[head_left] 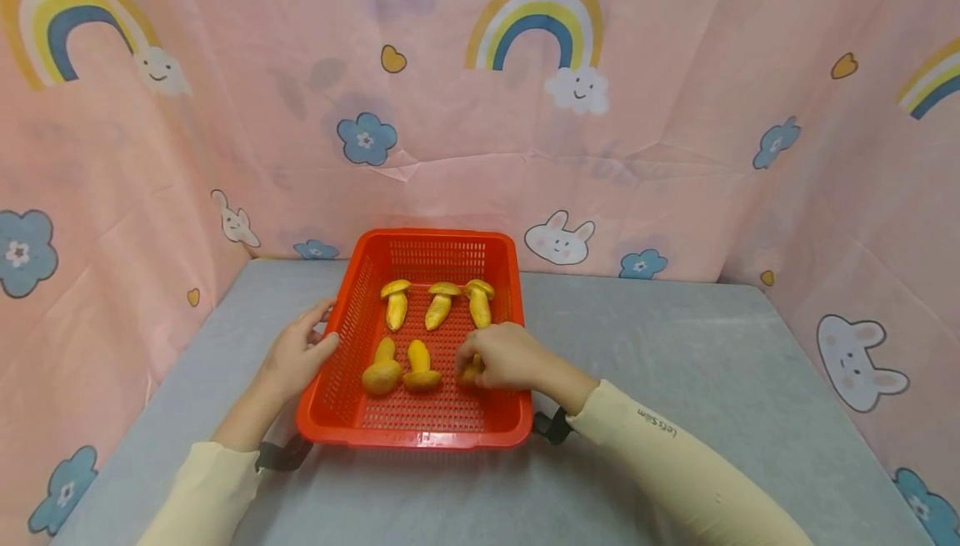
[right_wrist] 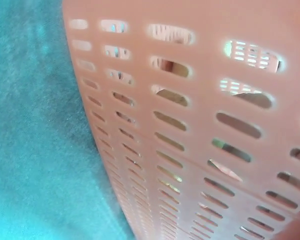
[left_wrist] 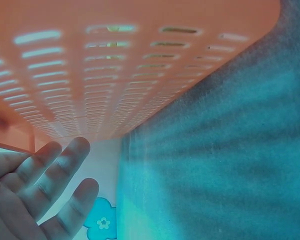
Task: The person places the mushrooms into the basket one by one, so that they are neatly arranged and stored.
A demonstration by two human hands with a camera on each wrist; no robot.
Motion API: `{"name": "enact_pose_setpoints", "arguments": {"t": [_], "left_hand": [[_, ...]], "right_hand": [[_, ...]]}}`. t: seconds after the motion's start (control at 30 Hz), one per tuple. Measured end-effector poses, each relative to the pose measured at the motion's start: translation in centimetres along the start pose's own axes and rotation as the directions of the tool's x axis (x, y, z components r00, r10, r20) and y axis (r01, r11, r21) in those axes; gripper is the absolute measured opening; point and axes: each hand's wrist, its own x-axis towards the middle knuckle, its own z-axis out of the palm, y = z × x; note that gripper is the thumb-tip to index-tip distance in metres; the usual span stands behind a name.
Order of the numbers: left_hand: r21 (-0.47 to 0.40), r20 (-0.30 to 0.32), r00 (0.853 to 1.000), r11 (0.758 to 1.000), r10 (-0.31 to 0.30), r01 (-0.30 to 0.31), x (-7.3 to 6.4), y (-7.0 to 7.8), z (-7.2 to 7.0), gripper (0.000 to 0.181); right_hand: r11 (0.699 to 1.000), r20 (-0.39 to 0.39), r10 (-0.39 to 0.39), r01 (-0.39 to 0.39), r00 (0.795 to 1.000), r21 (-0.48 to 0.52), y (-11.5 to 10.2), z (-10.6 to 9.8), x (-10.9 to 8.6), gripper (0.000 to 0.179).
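A red slotted plastic basket (head_left: 420, 439) stands on the grey table. In it, several yellow mushrooms with brownish caps lie in two rows. The back row includes a mushroom (head_left: 441, 306) with its cap toward the wall; in the front row a mushroom (head_left: 420, 367) has its cap toward me. My right hand (head_left: 506, 356) reaches over the right rim and pinches the front-right mushroom (head_left: 470, 373), which its fingers partly cover. At the left rim is my left hand (head_left: 298, 353), thumb by the edge. Its fingers (left_wrist: 65, 162) extend loosely along the basket's outer side in the left wrist view.
The grey cloth-covered table (head_left: 637, 363) extends on both sides of the basket. A pink patterned curtain (head_left: 450, 129) hangs behind and along both sides. Black wrist mounts (head_left: 285, 454) sit below both hands. Basket slots fill most of the right wrist view.
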Motion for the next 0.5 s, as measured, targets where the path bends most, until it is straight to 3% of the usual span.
{"name": "enact_pose_setpoints", "arguments": {"t": [0.5], "left_hand": [[0.001,0.008,1.000,1.000,0.002,-0.002,0.05,-0.14,0.01,0.058]], "right_hand": [[1.000,0.029,0.011,-0.011,1.000,0.013,-0.15,0.08,0.28,0.006]]}}
